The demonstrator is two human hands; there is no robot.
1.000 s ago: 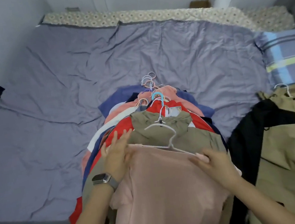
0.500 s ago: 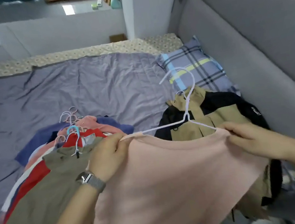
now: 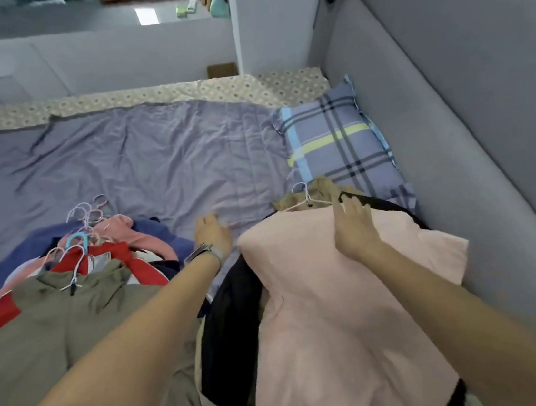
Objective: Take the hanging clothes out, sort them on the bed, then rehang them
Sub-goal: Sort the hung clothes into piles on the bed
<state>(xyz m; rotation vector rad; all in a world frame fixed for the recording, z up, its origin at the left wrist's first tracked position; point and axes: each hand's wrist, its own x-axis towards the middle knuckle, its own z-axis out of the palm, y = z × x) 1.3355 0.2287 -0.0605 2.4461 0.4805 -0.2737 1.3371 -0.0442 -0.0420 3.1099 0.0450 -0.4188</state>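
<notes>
Grey-purple bedding (image 3: 160, 162) spreads ahead of my fingers, with a patterned strip along its far edge and a padded grey headboard (image 3: 471, 110) rising off to the right of them.

Only the head view shows this. My left hand (image 3: 212, 235) lies palm down on the bare sheet, fingers (image 3: 206, 220) loosely spread and gripping nothing; a watch (image 3: 200, 253) sits on that wrist. To the left of those fingers lies the stack of clothes: an olive shirt (image 3: 71, 314) on top, a red garment (image 3: 139, 262) under it, pink and blue pieces further out, and a cluster of hanger hooks (image 3: 88, 211) beyond them.

My right hand (image 3: 355, 225) rests flat on the pink shirt (image 3: 334, 312), fingers extended and slightly apart, pressing rather than clutching. That shirt lies spread over a black and tan jacket (image 3: 224, 326), between my two hands and reaching back toward me. Just past my right fingertips its white wire hanger (image 3: 306, 198) sticks out at the collar. Beyond the hanger sits a plaid pillow (image 3: 336, 140), against the headboard.
</notes>
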